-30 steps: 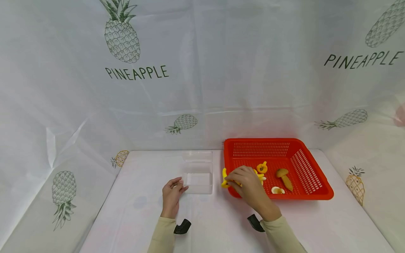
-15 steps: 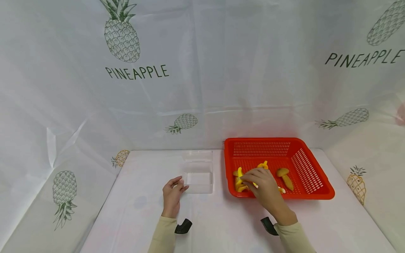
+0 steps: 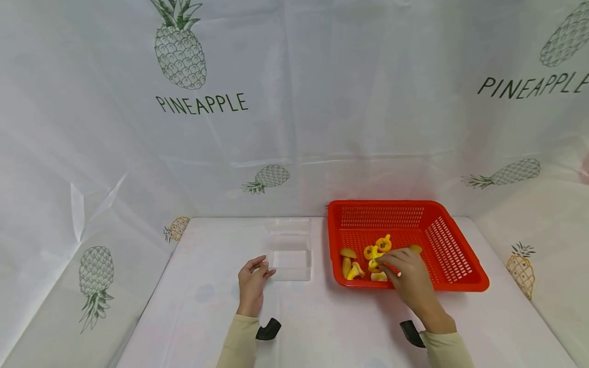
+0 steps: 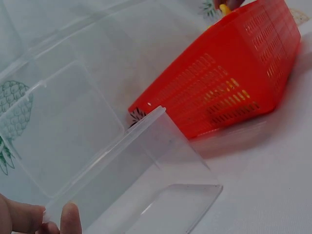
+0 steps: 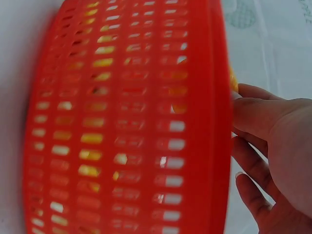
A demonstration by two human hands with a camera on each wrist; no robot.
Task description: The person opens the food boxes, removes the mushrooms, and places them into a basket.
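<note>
My left hand [image 3: 250, 289] pinches the left edge of a clear plastic box [image 3: 294, 275], whose hinged lid stands open at the back. In the left wrist view, finger and thumb meet at the box's rim [image 4: 105, 158]. My right hand [image 3: 408, 273] is over the red basket [image 3: 338, 220], holding a slim yellow mushroom [image 3: 375, 252] between thumb and fingers. Below and around it lie a brown-capped mushroom [image 3: 347, 253], a yellow chanterelle-like mushroom [image 3: 355, 271] and a yellow ring-shaped piece [image 3: 384, 243]. The basket's wall hides much of the right fingertips in the right wrist view.
A brown cap [image 3: 415, 249] shows behind the right hand, and a pale piece [image 3: 379, 276] lies at the basket's front. Black wrist mounts [image 3: 269, 329] sit by both sleeves. A white sheet with pineapple prints [image 3: 271, 176] hangs behind the white table [image 3: 207, 255].
My right hand has moved right, carrying the yellow mushroom from the basket's left rim to above its middle. The left hand and the box have stayed in place.
</note>
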